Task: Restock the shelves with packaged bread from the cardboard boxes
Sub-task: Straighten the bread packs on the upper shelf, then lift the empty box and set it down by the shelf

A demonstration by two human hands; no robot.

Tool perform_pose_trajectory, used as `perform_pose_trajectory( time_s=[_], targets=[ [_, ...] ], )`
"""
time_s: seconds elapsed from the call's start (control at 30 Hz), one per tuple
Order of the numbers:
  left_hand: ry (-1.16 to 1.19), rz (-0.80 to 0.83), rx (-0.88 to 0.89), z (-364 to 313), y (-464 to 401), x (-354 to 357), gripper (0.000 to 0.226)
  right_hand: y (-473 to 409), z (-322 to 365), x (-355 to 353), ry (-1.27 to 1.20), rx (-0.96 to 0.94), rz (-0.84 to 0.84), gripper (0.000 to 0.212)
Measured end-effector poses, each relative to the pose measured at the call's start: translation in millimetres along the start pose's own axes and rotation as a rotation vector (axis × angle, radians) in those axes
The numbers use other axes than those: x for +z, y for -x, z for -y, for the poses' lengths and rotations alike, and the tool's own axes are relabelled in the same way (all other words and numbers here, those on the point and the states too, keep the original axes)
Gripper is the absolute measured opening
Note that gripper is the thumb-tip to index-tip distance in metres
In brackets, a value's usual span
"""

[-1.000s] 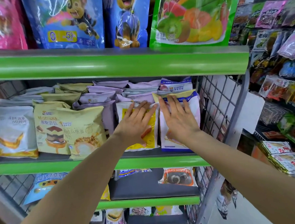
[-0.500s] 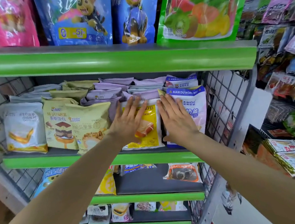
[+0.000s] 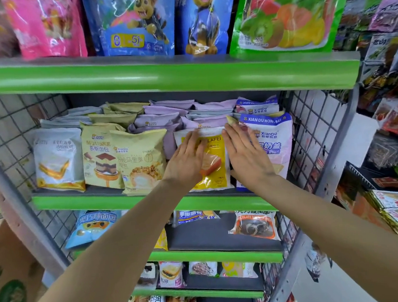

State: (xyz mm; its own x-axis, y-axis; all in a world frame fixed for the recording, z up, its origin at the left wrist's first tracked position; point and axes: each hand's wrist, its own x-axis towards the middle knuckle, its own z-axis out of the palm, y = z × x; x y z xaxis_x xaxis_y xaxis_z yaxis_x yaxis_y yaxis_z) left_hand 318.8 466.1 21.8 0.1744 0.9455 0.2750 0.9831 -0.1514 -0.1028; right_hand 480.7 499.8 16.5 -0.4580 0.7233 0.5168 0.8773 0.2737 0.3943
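Observation:
A green-edged shelf (image 3: 106, 202) holds upright bread packets. My left hand (image 3: 185, 161) lies flat with straight fingers on a white-and-yellow bread packet (image 3: 215, 168). Beside it, my right hand (image 3: 247, 156) presses flat against a blue-and-pink bread packet (image 3: 274, 141) at the shelf's right end. Further left stand a yellow packet (image 3: 138, 161), a mousse-cake packet (image 3: 100, 157) and a white packet (image 3: 57, 161). Purple packets (image 3: 164, 122) are stacked behind. A cardboard box (image 3: 9, 278) shows at the lower left.
Wire mesh (image 3: 311, 126) closes the shelf's right side and back. The shelf above carries large snack bags (image 3: 131, 22). Lower shelves (image 3: 216, 255) hold a few more bread packets. Hanging snack racks (image 3: 391, 110) fill the right side.
Both hands have stayed flat on the two front packets, which now stand more upright with tops pushed back. The view has pulled back and tilted, bringing the box into sight.

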Motion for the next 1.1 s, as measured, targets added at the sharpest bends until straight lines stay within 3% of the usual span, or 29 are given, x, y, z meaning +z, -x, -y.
perform_pose_trajectory(
  time_s=[0.17,0.33,0.43,0.57,0.73,0.93,1.03,1.1],
  targets=[
    [0.174,-0.040,0.020,2,19,-21,0.042,5,10,-31,-0.283,-0.052,0.056,0.067],
    [0.254,-0.034,-0.027,7,43,-40,0.032,10,12,-56,-0.403,-0.077,0.146,0.049],
    [0.219,0.034,-0.114,18,63,-48,0.024,6,24,-64,-0.600,-0.091,0.260,0.031],
    [0.186,0.181,-0.353,51,104,-59,0.024,-5,71,-80,-0.791,-0.217,0.356,0.025],
    [0.224,0.211,-0.764,103,180,-76,0.025,-12,163,-108,-0.948,-0.456,0.426,0.023],
    [0.423,0.030,-1.224,173,304,-70,0.026,7,295,-141,-1.088,-0.732,0.601,0.019],
    [0.337,0.052,-1.338,198,362,-60,0.028,19,364,-154,-1.089,-0.832,0.592,0.010],
    [0.312,0.101,-1.374,213,396,-48,0.028,28,411,-159,-1.053,-0.891,0.575,0.026]
  ],
)
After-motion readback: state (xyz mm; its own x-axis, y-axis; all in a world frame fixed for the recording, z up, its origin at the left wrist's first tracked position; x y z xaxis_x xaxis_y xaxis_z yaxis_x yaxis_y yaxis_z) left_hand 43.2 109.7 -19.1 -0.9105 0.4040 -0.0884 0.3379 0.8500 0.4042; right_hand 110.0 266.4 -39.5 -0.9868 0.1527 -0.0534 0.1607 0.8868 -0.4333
